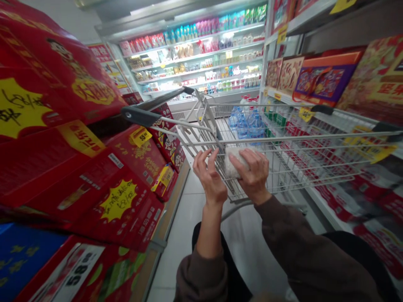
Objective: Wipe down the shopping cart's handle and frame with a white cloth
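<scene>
The right hand [252,174] clasps a crinkled white plastic pack [235,162] above the wire shopping cart [299,137], the left hand [210,178] open and holding nothing

A shopping cart [302,161] holding bottled water [245,123], stacked boxes [78,167] left, shelves [278,95] right, a refrigerated case [195,54] ahead

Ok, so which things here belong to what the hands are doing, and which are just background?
In use: right hand holding a white wrapped package; left hand, open beside it; wire shopping cart below them.
Background: stacked red gift boxes; bottled water; lit store shelves.
</scene>
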Available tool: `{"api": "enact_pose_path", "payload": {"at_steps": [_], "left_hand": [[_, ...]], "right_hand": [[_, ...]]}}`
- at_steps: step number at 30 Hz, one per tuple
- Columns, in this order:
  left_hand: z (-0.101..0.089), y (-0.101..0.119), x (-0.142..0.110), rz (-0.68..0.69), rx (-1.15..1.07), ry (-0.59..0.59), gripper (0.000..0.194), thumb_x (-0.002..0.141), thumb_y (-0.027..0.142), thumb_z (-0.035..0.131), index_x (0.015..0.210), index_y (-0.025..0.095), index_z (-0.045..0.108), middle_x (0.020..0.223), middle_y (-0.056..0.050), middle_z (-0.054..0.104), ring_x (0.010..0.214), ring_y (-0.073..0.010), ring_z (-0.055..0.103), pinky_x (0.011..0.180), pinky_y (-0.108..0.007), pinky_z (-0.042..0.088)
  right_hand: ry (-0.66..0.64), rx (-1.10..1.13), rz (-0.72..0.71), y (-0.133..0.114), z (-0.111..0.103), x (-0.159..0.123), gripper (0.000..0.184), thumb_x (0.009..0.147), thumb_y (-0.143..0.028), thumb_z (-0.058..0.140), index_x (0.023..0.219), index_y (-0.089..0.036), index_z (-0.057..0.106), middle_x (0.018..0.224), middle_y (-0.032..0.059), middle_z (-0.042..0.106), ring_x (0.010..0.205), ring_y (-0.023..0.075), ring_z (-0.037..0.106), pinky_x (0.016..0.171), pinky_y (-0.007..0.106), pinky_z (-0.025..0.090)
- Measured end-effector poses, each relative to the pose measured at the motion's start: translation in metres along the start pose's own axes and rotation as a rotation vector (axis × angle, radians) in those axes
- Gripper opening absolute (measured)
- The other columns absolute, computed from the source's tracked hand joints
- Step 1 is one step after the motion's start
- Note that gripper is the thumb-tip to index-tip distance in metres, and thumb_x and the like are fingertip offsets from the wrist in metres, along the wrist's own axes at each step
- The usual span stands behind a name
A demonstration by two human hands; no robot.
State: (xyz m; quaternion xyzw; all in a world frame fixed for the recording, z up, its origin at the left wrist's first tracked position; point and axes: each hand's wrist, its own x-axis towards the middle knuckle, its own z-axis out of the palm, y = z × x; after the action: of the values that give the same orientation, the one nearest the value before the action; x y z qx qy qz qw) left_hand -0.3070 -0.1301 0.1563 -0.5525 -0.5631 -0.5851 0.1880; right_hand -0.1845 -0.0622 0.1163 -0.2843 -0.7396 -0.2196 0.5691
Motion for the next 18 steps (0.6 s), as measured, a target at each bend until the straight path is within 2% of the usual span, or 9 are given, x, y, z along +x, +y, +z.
{"api": "enact_pose_path", "payload": {"at_steps": [5, 8, 10, 12, 15, 18], "left_hand": [[0.014, 0.015, -0.005, 0.023, -0.048, -0.109, 0.077, 0.099, 0.058, 0.001, 0.132, 0.023, 0.062, 0.133, -0.012, 0.058, 0.134, -0.0252, 0.043, 0.119, -0.047, 0.026], [0.018, 0.018, -0.005, 0.021, -0.064, -0.125, 0.077, 0.100, 0.058, 0.001, 0.131, 0.022, 0.062, 0.133, -0.012, 0.058, 0.134, -0.0250, 0.043, 0.118, -0.047, 0.027], [0.020, 0.021, -0.004, 0.027, -0.066, -0.126, 0.078, 0.099, 0.058, 0.001, 0.131, 0.022, 0.063, 0.134, -0.012, 0.057, 0.135, -0.0250, 0.041, 0.118, -0.047, 0.027], [0.023, 0.026, -0.001, 0.048, -0.056, -0.132, 0.080, 0.099, 0.059, 0.000, 0.131, 0.022, 0.063, 0.135, -0.012, 0.057, 0.137, -0.0249, 0.040, 0.119, -0.047, 0.026], [0.029, 0.031, 0.008, 0.114, -0.046, -0.148, 0.079, 0.099, 0.058, 0.000, 0.132, 0.022, 0.062, 0.138, -0.011, 0.056, 0.140, -0.0242, 0.038, 0.121, -0.047, 0.025], [0.038, 0.031, 0.025, 0.202, -0.034, -0.197, 0.079, 0.100, 0.058, 0.000, 0.135, 0.021, 0.060, 0.142, -0.010, 0.055, 0.143, -0.0234, 0.036, 0.123, -0.047, 0.021]], "right_hand": [[-0.163, -0.002, -0.005, 0.014, -0.004, -0.003, 0.043, 0.089, -0.008, 0.053, 0.126, -0.028, 0.062, 0.125, 0.0035, 0.070, 0.126, 0.0207, 0.055, 0.112, 0.046, 0.037], [-0.118, -0.012, 0.005, 0.023, -0.009, -0.007, 0.040, 0.089, -0.011, 0.057, 0.125, -0.028, 0.063, 0.123, 0.0035, 0.071, 0.123, 0.0204, 0.057, 0.111, 0.044, 0.038], [-0.065, -0.043, 0.014, 0.029, -0.011, -0.007, 0.040, 0.090, -0.014, 0.059, 0.127, -0.029, 0.062, 0.127, 0.0037, 0.069, 0.128, 0.0211, 0.054, 0.113, 0.046, 0.036], [-0.068, -0.068, 0.016, 0.035, -0.011, -0.008, 0.040, 0.092, -0.014, 0.057, 0.129, -0.031, 0.061, 0.133, 0.0037, 0.066, 0.132, 0.0212, 0.050, 0.116, 0.047, 0.033], [-0.092, -0.070, 0.001, 0.042, -0.012, -0.010, 0.038, 0.093, -0.012, 0.055, 0.126, -0.030, 0.062, 0.130, 0.0029, 0.068, 0.129, 0.0201, 0.054, 0.115, 0.047, 0.035], [-0.021, -0.072, 0.029, 0.045, -0.012, -0.008, 0.036, 0.092, -0.013, 0.059, 0.124, -0.029, 0.063, 0.125, 0.0026, 0.070, 0.126, 0.0201, 0.055, 0.114, 0.047, 0.037]]}}
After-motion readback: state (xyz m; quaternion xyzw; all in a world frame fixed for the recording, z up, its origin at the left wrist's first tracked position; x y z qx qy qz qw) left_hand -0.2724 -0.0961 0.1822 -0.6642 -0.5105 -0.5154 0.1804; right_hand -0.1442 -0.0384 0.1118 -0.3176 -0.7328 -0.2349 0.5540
